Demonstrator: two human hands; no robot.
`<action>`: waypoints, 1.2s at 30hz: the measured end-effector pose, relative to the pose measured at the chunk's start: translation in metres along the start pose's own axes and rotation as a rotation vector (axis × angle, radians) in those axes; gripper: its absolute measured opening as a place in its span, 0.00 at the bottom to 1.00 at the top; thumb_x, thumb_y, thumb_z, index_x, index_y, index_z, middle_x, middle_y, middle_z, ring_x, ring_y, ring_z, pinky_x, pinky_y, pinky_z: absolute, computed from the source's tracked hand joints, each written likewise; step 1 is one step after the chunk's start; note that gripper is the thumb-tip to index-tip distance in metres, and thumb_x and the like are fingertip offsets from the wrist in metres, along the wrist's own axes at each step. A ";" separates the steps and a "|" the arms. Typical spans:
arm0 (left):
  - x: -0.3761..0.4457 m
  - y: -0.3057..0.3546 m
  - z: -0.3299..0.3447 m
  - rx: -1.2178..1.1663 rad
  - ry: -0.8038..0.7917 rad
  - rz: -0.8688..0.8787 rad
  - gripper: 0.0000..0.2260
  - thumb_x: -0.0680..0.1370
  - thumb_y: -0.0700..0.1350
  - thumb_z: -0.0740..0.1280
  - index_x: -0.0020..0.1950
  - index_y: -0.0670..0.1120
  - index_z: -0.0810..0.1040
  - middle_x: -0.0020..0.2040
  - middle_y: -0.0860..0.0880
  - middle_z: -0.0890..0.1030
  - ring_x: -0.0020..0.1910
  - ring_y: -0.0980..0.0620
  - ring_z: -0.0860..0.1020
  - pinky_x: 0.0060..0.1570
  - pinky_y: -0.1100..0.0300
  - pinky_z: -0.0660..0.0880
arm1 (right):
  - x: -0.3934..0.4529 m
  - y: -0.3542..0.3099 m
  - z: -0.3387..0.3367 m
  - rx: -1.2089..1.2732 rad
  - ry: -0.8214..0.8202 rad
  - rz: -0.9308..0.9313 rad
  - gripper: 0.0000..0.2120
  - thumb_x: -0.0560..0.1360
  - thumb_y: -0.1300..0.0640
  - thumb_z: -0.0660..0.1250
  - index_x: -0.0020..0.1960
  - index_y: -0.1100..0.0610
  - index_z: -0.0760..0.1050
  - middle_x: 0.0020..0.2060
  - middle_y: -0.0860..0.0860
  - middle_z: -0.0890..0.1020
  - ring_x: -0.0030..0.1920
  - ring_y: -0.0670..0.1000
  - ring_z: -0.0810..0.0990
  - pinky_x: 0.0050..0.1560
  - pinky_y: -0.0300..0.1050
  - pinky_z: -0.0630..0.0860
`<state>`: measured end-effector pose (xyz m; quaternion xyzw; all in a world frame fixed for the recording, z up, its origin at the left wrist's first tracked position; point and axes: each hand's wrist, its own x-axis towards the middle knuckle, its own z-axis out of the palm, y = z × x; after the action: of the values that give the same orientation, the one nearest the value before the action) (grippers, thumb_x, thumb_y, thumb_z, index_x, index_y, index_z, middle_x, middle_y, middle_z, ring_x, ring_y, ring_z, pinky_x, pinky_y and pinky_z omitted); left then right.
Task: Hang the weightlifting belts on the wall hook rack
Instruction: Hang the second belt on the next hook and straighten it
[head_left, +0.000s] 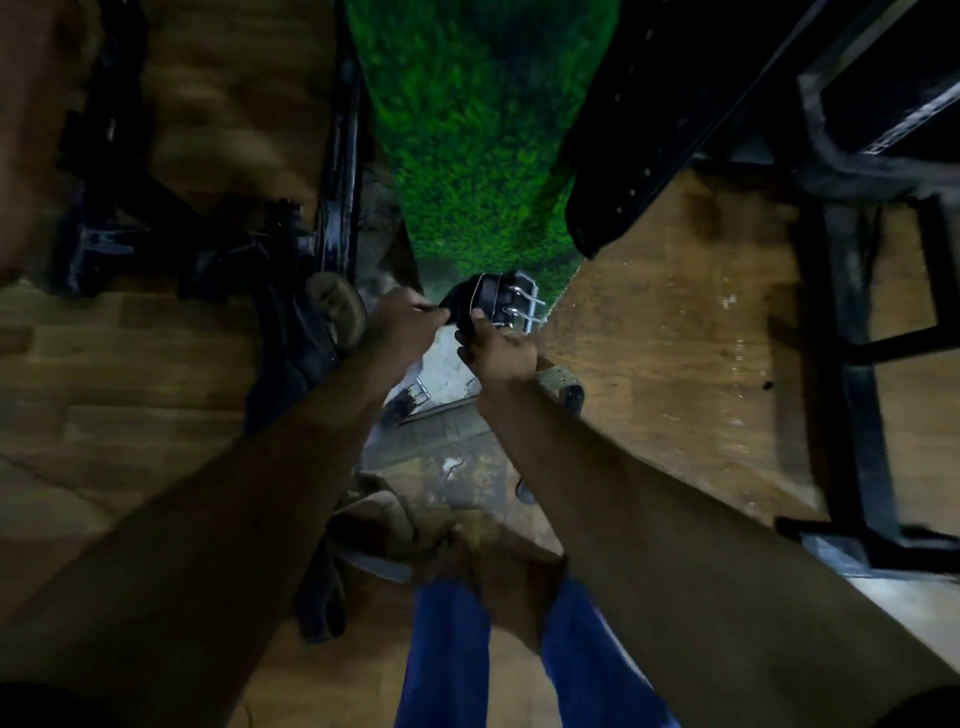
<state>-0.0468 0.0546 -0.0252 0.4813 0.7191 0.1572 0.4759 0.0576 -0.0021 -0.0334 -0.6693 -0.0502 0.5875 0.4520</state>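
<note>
Both hands — left hand (408, 314), right hand (501, 351) — are gripping the stiff, weighty-looking black leather belt (485, 299) behind its steel double-prong buckle (524, 306).

Belts – 4 in view: 1 black (491, 299) held, 1 hanging (649, 130), 2 on floor (563, 392) (410, 400). Hands – 2 (405, 317) (501, 351).

Bare forearms, no sleeves, blue trousers (447, 654), left hand (402, 317), right hand (506, 353)

belt (491, 301) between hands, before turf strip (483, 130).
</note>
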 end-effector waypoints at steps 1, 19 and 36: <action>-0.008 0.011 -0.009 0.057 -0.015 0.068 0.07 0.77 0.44 0.71 0.45 0.40 0.79 0.36 0.42 0.78 0.35 0.46 0.75 0.38 0.55 0.70 | -0.011 -0.007 0.000 0.015 0.001 -0.025 0.12 0.79 0.60 0.70 0.37 0.55 0.74 0.37 0.52 0.80 0.40 0.53 0.81 0.49 0.52 0.79; -0.202 0.184 -0.116 -0.166 -0.074 0.394 0.06 0.81 0.43 0.67 0.56 0.44 0.76 0.52 0.43 0.80 0.51 0.49 0.78 0.54 0.57 0.73 | -0.211 -0.186 -0.035 0.064 -0.233 -0.334 0.14 0.81 0.55 0.68 0.37 0.56 0.75 0.39 0.57 0.80 0.42 0.55 0.80 0.44 0.48 0.81; -0.417 0.338 -0.187 -0.444 0.159 0.785 0.09 0.82 0.36 0.64 0.45 0.48 0.71 0.40 0.51 0.80 0.36 0.60 0.78 0.38 0.68 0.76 | -0.444 -0.356 -0.065 -0.081 -0.565 -0.756 0.01 0.78 0.62 0.70 0.48 0.59 0.80 0.44 0.59 0.84 0.41 0.55 0.83 0.46 0.50 0.81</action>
<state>0.0147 -0.0885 0.5215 0.5901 0.4654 0.5124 0.4155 0.1416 -0.0942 0.5259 -0.4353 -0.4344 0.5383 0.5762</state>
